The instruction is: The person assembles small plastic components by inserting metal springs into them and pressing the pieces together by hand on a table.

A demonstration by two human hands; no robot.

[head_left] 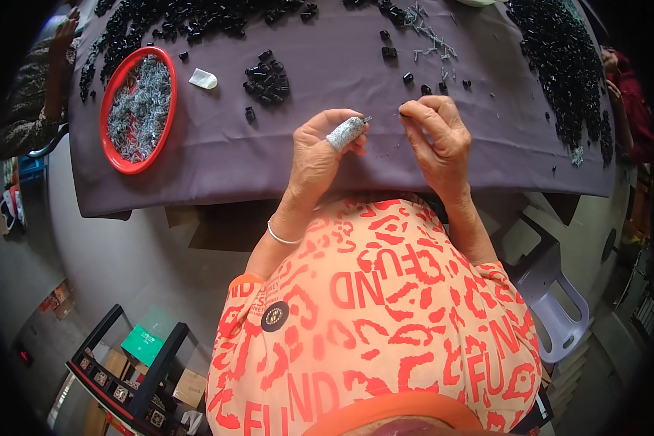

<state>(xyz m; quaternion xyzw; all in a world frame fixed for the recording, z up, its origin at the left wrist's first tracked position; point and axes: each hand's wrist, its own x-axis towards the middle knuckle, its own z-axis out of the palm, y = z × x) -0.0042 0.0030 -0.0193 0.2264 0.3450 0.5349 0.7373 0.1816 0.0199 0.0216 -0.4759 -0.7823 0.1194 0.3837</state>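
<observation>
My left hand (314, 154) is closed above the near part of the table, its thumb in a whitish-grey finger cover (346, 134). Small grey metal pins or screws (366, 119) stick out at the thumb's tip, pinched against the fingers. To its right, my right hand (442, 142) is closed too, thumb and fingertips pressed together. What they pinch is tiny and partly hidden; I cannot make it out. Just beyond it lie a few small black plastic pieces (426, 89). A small cluster of black pieces (267, 80) lies beyond my left hand.
A red oval basin (168, 122) full of grey metal pins stands at the left. Another pale finger cover (203, 78) lies beside it. Black pieces (559, 62) are heaped at the far right, loose pins (434, 42) farther back. Other people's arms (57, 73) show at both sides.
</observation>
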